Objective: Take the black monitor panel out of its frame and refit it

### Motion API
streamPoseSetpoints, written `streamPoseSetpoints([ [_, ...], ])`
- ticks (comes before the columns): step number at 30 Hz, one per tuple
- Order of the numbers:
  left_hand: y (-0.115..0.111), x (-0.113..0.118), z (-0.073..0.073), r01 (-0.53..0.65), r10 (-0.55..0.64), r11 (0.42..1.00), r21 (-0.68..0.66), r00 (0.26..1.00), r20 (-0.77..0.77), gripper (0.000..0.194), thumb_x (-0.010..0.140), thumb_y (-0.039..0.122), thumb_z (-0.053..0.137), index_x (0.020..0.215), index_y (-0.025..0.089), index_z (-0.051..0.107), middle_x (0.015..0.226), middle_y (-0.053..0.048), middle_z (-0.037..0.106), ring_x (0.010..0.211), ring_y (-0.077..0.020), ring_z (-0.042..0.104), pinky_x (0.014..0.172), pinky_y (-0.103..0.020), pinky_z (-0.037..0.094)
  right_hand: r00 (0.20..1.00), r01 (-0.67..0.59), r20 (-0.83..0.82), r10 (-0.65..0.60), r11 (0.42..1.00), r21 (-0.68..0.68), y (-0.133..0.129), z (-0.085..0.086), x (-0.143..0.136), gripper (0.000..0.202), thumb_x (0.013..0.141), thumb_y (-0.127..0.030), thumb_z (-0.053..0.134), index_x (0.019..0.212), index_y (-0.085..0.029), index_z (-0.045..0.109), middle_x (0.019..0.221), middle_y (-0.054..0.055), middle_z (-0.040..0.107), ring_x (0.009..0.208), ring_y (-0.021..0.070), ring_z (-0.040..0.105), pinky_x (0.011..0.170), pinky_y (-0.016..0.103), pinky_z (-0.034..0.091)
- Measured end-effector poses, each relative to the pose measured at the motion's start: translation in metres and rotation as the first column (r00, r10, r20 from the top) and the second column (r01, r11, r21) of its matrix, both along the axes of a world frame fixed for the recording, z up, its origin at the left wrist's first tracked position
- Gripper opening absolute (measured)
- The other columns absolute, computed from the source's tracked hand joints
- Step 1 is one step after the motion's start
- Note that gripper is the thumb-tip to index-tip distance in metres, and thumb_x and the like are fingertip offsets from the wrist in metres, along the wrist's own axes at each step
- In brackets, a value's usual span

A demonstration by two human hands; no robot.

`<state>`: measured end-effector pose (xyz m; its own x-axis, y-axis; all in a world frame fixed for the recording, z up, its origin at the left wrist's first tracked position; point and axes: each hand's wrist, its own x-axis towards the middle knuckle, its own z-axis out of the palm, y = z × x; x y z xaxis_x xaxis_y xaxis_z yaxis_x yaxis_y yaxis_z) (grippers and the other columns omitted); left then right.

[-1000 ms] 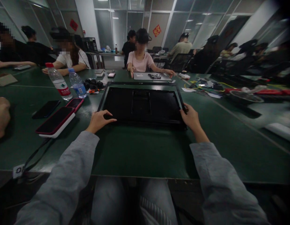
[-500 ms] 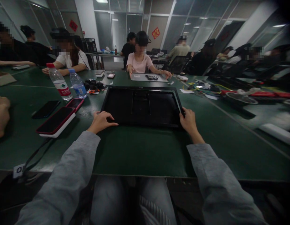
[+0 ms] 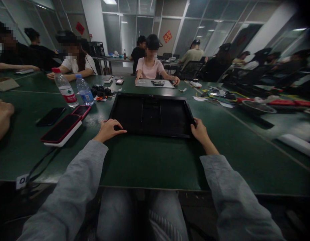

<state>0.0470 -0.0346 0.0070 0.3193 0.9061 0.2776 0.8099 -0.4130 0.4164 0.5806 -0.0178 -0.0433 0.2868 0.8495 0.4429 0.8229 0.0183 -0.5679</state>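
Observation:
A black rectangular frame-like panel, with two raised rails near its middle, lies on the green table in front of me. My left hand is at its near left corner, fingers curled on the edge and thumb stretched along the near side. My right hand grips the near right corner, thumb on top and fingers at the outer side. The undersides of both hands' grips are hidden.
Left of the panel are two bottles, a red-cased phone, a dark phone and another person's hand. Cables and tools lie at the right. Across sits a person with a grey panel.
The black panel's right side has settled into its rim, and the gap along that edge is gone. My right hand has shifted slightly left. The person across has moved the grey panel a little left.

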Motion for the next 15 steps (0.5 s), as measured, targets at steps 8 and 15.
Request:
streamPoseSetpoints([
  [8, 0.005, -0.002, -0.005, -0.060, 0.056, 0.994, 0.095, 0.997, 0.048, 0.031, 0.098, 0.051, 0.063, 0.091, 0.025, 0.076, 0.107, -0.005, 0.079, 0.106, -0.0259, 0.066, 0.108, -0.050, 0.037, 0.998, -0.061, -0.033, 0.062, 0.998, 0.021, -0.007, 0.010, -0.001, 0.052, 0.085, -0.031, 0.057, 0.135, -0.019, 0.056, 0.114, 0.017, 0.073, 0.113, 0.0342, 0.069, 0.105, 0.054, 0.054],
  [15, -0.041, 0.020, 0.055, -0.031, -0.037, 0.990, 0.138, 0.885, 0.465, 0.037, 0.093, 0.056, 0.067, 0.098, 0.021, 0.080, 0.076, -0.003, 0.074, 0.069, -0.0174, 0.065, 0.069, -0.031, 0.051, 0.997, 0.039, -0.062, -0.044, 0.996, -0.082, -0.001, 0.004, 0.000, 0.056, 0.081, -0.027, 0.053, 0.135, -0.010, 0.053, 0.121, 0.026, 0.070, 0.115, 0.0386, 0.068, 0.107, 0.058, 0.050],
])
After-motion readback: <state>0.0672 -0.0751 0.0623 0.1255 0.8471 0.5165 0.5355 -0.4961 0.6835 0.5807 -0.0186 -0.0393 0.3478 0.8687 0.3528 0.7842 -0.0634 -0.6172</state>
